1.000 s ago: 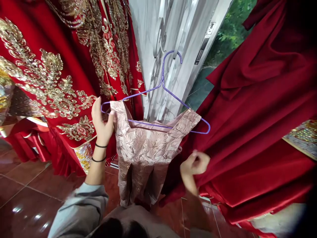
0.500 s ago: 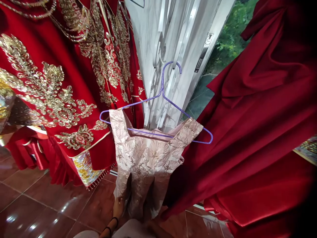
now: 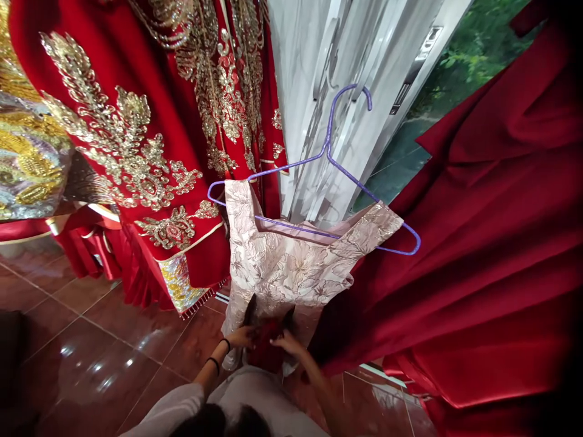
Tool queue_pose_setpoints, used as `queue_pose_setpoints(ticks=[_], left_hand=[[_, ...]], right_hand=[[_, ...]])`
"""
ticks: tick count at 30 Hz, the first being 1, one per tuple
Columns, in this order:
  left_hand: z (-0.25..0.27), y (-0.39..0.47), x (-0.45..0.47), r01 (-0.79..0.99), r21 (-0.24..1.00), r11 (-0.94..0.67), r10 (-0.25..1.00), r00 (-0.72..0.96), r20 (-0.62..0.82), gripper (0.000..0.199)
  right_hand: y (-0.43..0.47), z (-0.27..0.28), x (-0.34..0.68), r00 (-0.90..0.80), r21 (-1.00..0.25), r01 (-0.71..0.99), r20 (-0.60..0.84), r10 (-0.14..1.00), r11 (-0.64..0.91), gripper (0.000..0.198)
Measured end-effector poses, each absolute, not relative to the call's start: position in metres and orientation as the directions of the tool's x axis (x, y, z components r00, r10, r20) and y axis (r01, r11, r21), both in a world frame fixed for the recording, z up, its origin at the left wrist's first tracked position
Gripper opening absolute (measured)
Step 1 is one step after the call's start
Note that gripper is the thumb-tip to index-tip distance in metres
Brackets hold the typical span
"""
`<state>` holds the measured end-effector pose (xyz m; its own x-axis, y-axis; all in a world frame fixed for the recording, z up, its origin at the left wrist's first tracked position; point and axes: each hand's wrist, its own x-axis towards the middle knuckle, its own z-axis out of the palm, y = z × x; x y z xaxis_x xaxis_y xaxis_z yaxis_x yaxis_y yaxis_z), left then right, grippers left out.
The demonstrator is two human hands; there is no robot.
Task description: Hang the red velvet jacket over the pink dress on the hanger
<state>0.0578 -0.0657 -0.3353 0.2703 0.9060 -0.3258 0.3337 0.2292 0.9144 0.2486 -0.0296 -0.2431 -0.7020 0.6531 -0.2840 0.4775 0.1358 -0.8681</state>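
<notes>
A pale pink brocade dress [image 3: 291, 267] with wide shoulder straps hangs on a purple hanger [image 3: 328, 145]. Low at its skirt, a dark red cloth [image 3: 266, 349] shows between my two hands. My left hand [image 3: 241, 337], with dark bands on the wrist, has its fingers closed at the left edge of that cloth. From the other side my right hand [image 3: 288, 345] pinches its right edge, fingers drawn together. The cloth's lower part is dim and partly hidden by my body.
A red garment with gold beading [image 3: 155, 139] hangs close on the left, a long dark red gown [image 3: 478, 230] on the right. Behind the hanger stands a white door frame [image 3: 350, 158] beside glass. Shiny reddish tiles [image 3: 104, 346] cover the floor.
The view has shifted, so the dress sits farther right and higher. Both hands have come up in front of the skirt, and the dark red cloth now shows between them.
</notes>
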Motion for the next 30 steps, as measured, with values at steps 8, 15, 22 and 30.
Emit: queue_pose_setpoints(ticks=[8,15,22,30], left_hand=[[-0.216,-0.040,0.058,0.219,0.974,-0.053,0.936,0.350,-0.028,0.043],[-0.095,-0.045,0.056,-0.036,0.967,-0.252,0.962,0.095,0.255,0.043],[-0.047,-0.060,0.024,-0.267,0.872,-0.410,0.888,-0.337,0.314,0.050],[-0.058,-0.080,-0.031,0.014,0.690,-0.724,0.480,-0.708,0.518,0.037]], right_hand=[[0.017,-0.118,0.299,-0.699,-0.912,0.255,0.055,0.713,0.321,0.031],[0.025,0.005,0.310,-0.547,-0.766,0.135,0.471,0.692,0.629,0.034],[0.037,0.044,0.326,-0.646,-0.683,0.182,0.459,0.609,0.707,0.023],[0.055,0.028,0.371,-0.269,-0.859,0.134,0.448,0.852,0.494,0.023]])
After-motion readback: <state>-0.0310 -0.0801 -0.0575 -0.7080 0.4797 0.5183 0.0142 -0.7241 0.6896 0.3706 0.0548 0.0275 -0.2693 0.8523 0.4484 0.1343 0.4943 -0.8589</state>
